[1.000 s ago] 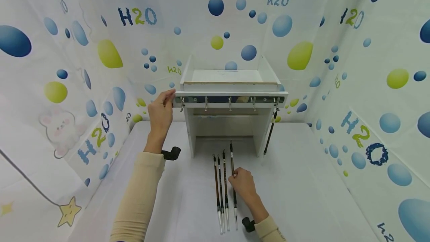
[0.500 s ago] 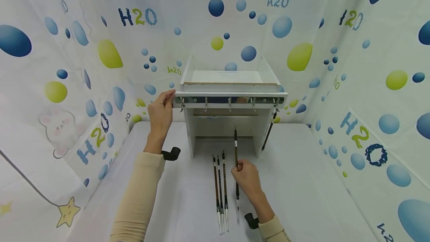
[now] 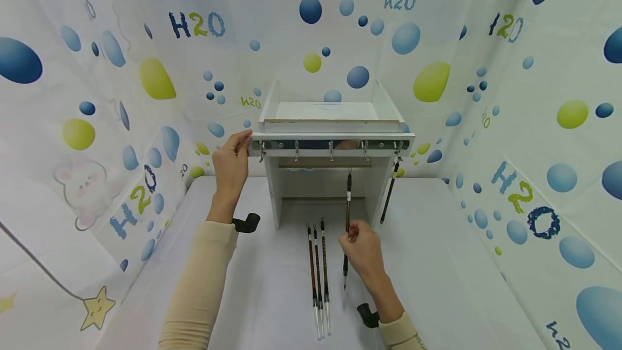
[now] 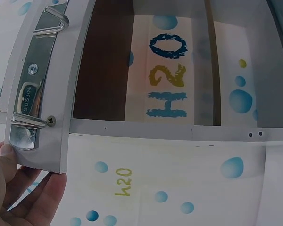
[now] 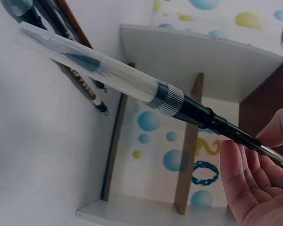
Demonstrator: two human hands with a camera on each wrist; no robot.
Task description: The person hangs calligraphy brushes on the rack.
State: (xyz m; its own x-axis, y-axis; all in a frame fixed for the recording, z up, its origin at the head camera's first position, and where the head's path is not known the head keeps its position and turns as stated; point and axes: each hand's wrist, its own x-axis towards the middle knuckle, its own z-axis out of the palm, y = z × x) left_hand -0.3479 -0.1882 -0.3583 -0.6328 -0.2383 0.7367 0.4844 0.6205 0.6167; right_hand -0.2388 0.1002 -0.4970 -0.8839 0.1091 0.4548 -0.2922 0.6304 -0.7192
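At the left end of the white shelf (image 3: pixel 275 193), the corner of the front board is pinched by the left hand (image 3: pixel 231 169), with the thumb laid on the front face and the fingers set behind the edge. Across the shelf's front, a metal rail (image 3: pixel 313 145) is carried, fitted with five hooks. In front of the shelf, left of its middle, three brushes (image 3: pixel 318 280) are laid side by side on the white table (image 3: pixel 432 263), their loops pointed toward the shelf and their tips covered by clear caps. Before the shelf's opening, right of its middle, a fourth dark brush (image 3: pixel 348 212) is held by the right hand (image 3: pixel 363 247), its handle clamped between thumb and fingers. The loop end of this brush is pointed up, below the rail and apart from the hooks; its capped tip (image 5: pixel 87 62) is pointed down toward the table. At the shelf's right end, another brush (image 3: pixel 390 190) is hung from the last hook, slightly tilted. Behind the shelf, a white backdrop (image 3: pixel 286 64) is patterned with blue and green dots.
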